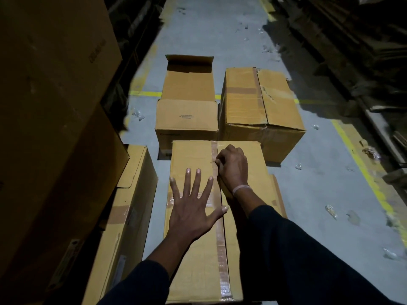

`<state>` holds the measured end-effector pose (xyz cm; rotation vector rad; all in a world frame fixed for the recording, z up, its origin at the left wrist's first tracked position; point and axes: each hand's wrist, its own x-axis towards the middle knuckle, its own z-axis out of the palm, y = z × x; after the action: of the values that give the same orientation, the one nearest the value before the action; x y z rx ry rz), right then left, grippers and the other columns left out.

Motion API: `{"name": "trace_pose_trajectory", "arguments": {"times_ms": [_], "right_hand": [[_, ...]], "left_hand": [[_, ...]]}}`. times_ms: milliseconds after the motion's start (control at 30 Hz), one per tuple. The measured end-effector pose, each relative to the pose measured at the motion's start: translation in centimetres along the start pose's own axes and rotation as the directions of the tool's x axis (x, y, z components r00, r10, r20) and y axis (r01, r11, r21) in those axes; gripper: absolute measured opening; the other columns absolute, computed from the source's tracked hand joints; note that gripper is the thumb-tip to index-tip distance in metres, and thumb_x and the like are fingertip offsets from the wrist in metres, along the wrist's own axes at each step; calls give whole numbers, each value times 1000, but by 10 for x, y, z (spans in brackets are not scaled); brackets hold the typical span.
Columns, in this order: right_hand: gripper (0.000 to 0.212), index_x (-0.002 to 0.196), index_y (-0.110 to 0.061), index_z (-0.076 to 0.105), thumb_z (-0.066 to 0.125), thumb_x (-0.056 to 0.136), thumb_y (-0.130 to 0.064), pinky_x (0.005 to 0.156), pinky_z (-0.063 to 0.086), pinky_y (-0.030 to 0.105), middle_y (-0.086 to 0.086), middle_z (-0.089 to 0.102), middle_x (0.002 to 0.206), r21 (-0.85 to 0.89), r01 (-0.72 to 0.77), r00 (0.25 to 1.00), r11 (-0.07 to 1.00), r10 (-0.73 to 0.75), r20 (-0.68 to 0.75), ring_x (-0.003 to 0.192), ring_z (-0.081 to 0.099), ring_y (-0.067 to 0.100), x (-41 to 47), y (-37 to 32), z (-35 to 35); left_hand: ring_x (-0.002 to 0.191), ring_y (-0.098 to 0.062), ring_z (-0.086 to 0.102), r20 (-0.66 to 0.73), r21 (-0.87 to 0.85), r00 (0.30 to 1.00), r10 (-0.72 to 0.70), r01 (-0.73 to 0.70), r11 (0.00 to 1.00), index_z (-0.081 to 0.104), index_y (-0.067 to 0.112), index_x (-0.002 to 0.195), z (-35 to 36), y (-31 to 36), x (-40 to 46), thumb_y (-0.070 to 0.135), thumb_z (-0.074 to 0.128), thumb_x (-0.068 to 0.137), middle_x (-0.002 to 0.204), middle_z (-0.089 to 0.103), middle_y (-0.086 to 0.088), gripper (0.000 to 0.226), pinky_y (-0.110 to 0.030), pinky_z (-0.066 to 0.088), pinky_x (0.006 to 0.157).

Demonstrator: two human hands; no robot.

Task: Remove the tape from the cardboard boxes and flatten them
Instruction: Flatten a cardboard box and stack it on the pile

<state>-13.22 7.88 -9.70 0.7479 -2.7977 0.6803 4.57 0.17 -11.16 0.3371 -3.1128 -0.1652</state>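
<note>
Looking down through the head camera, I see the left hand [189, 208] lying flat with its fingers spread wide on the top of the nearest brown cardboard box [193, 256], which sits on the grey concrete floor [330, 172]. The right hand [232, 167] is curled over the strip of clear glossy tape [221, 260] that runs along the box's centre seam — its fingertips seem to pinch the tape near the far end, though I cannot tell how firmly. A pale band [240, 189] circles that wrist.

Beyond this box stand two more brown cardboard boxes side by side: an opened one [187, 111] with its flaps up, and a closed one [259, 106] with tape across its top. Another brown taped carton [130, 208] stands just beside the near box on the left — tall cartons [50, 106] rise behind it. Crumpled scraps of clear tape [330, 211] and yellow painted lines [363, 172] mark the floor.
</note>
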Motion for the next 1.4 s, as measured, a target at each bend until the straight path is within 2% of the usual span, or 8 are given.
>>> {"name": "trace_pose_trajectory", "arguments": {"times_ms": [200, 333, 600, 700, 967, 1133, 1267, 1400], "right_hand": [[8, 84, -17, 77, 84, 83, -16, 85, 55, 31, -5, 71, 90, 329, -157, 933, 931, 32, 357, 89, 66, 11, 40, 20, -20], [3, 89, -14, 74, 77, 90, -16, 83, 60, 33, 0, 73, 91, 446, -307, 918, 841, 139, 371, 88, 70, 14, 61, 24, -14], [10, 97, -12, 69, 61, 98, -6, 64, 59, 27, 10, 72, 95, 828, -553, 703, 96, 588, 401, 74, 71, 18, 90, 32, 0], [16, 109, -7, 65, 54, 100, 0, 49, 49, 21, 15, 71, 90, 863, -450, 622, -230, 613, 488, 58, 65, 14, 99, 41, -6], [29, 126, -1, 62, 61, 98, 3, 69, 61, 25, 14, 70, 102, 785, -57, 709, -616, 529, 466, 82, 71, 16, 86, 60, -13], [10, 102, -11, 67, 59, 102, -5, 62, 58, 21, 6, 71, 84, 768, -81, 748, -635, 471, 468, 71, 66, 10, 65, 77, -26], [6, 104, -14, 67, 65, 100, -18, 48, 43, 14, -2, 62, 77, 826, -248, 716, -506, 478, 508, 58, 52, 3, 49, 94, -41], [21, 113, -11, 65, 73, 94, -17, 55, 52, 16, 2, 64, 77, 831, -433, 694, -349, 459, 554, 58, 56, 6, 24, 99, -59]], "left_hand": [[158, -30, -22, -10, -19, 991, 134, -134, 991, -3, 35, 165, 2, 2, -1, 82, 15, 98, 172, -18, -6, 84, -64, 4, 125], [158, -28, -21, -14, -29, 990, 140, -140, 990, -4, 36, 165, 3, 1, -2, 81, 16, 99, 173, -18, -4, 82, -62, 5, 126], [158, -28, -21, -19, -24, 990, 139, -139, 990, -5, 38, 165, 5, 1, 1, 81, 16, 99, 173, -19, -4, 82, -62, 5, 126], [159, -28, -18, -30, -26, 990, 138, -139, 990, -2, 38, 165, 6, 1, 1, 80, 19, 99, 173, -15, -3, 81, -62, 7, 126], [160, -29, -12, -58, -50, 989, 137, -140, 989, 4, 37, 166, 9, -1, 1, 79, 26, 100, 174, -9, -4, 81, -63, 10, 126], [160, -28, -12, -74, -47, 988, 132, -136, 990, 4, 38, 166, 11, -2, 1, 79, 25, 100, 174, -10, -3, 81, -62, 10, 126], [161, -27, -10, -76, -76, 988, 137, -142, 987, 7, 38, 166, 12, -1, 1, 79, 28, 100, 175, -7, -3, 80, -62, 11, 126], [160, -21, -14, -76, -127, 989, 124, -133, 983, 4, 39, 165, 7, 0, 2, 80, 24, 99, 174, -8, 1, 81, -59, 7, 127]]}}
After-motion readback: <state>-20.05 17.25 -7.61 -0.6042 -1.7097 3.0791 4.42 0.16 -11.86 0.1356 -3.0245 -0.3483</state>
